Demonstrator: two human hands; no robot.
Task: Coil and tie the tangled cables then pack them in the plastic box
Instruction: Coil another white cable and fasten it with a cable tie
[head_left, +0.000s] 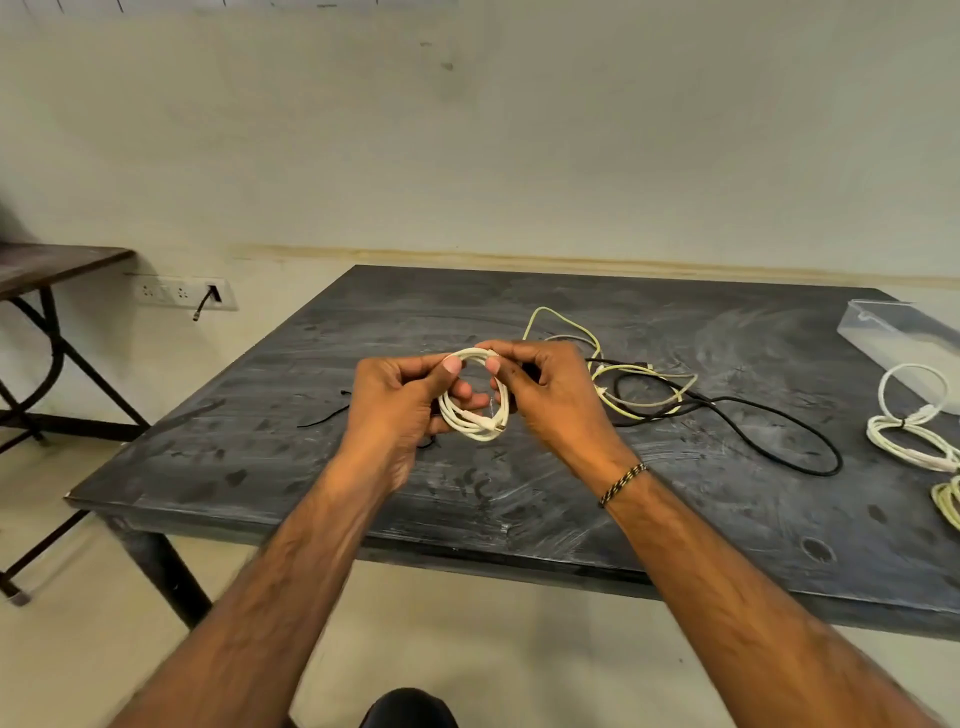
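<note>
I see the white cable coil (475, 397) held above the bench (260, 457), between the two hands: the left hand (400, 400) pinches its upper left arc with thumb and curled fingers (452, 365), and the right hand (545, 395) pinches the upper right arc the same way, thumbs nearly meeting at the top. The risk I judge greatest is the loops springing apart; nothing binds them yet, so if either pinch slackens while one hand goes for a tie, the turns will slide and fan out. What seems to be a connector end sits at the bottom of the coil, farthest below the fingers, and it could drop free and unwind a turn. A thin black tie (324, 415) lies on the bench just left of and beyond the left hand. The coil stands nearly upright, its open face toward me, its longer axis running top to bottom, slightly tilted. To the right of the right hand lies the tangle of yellow and black cables (654, 395); well beyond that sit a tied white coil (909, 421) and the clear plastic box (893, 332).
</note>
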